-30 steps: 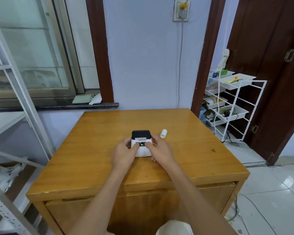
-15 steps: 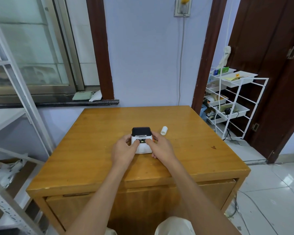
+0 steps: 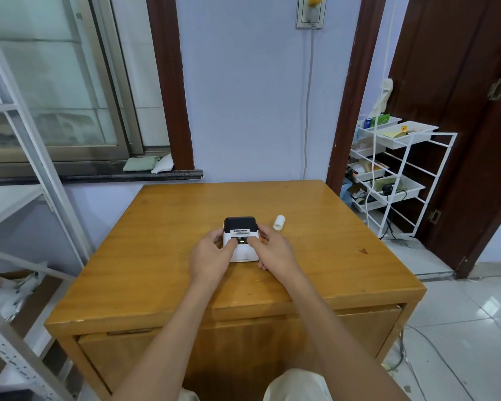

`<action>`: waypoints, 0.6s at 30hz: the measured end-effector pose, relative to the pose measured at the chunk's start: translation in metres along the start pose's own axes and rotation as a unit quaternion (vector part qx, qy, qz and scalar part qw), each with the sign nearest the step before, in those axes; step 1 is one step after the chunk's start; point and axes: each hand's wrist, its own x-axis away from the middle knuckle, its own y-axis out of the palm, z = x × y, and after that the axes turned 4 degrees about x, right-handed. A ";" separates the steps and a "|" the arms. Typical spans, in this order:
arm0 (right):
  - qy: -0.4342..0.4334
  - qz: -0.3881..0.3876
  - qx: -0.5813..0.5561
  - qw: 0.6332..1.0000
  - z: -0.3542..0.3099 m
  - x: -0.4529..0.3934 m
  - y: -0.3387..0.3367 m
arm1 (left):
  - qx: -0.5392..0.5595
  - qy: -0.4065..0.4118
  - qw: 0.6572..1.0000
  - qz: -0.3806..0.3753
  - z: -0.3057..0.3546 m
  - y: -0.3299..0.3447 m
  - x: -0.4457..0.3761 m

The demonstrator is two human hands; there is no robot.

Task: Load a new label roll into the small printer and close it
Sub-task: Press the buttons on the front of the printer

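Squarely in the middle of the wooden table [image 3: 156, 256] sat the small printer [image 3: 241, 239], white-bodied with a black lid down and a green light showing. The left hand [image 3: 211, 256] and right hand [image 3: 275, 251] cupped its sides, thumbs pressed on top. A white label roll [image 3: 279, 222] lay just beside it, to the right.

Wooden table [image 3: 162, 256] top bare left, right and far of printer [image 3: 241, 240]; left hand [image 3: 211, 256] and right hand [image 3: 275, 251] flank printer, blocking both sides; white roll core [image 3: 279, 222] lies near its right rear, apart; wire rack [image 3: 399, 180] beyond table's right edge
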 end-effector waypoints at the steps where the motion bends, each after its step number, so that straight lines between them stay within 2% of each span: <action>1: -0.001 0.000 0.001 1.000 0.000 0.000 0.000 | -0.001 0.000 1.000 0.001 0.000 0.000 0.000; 18: -0.002 0.003 -0.003 1.000 0.002 -0.001 0.001 | -0.011 0.002 1.000 0.006 0.001 0.000 0.000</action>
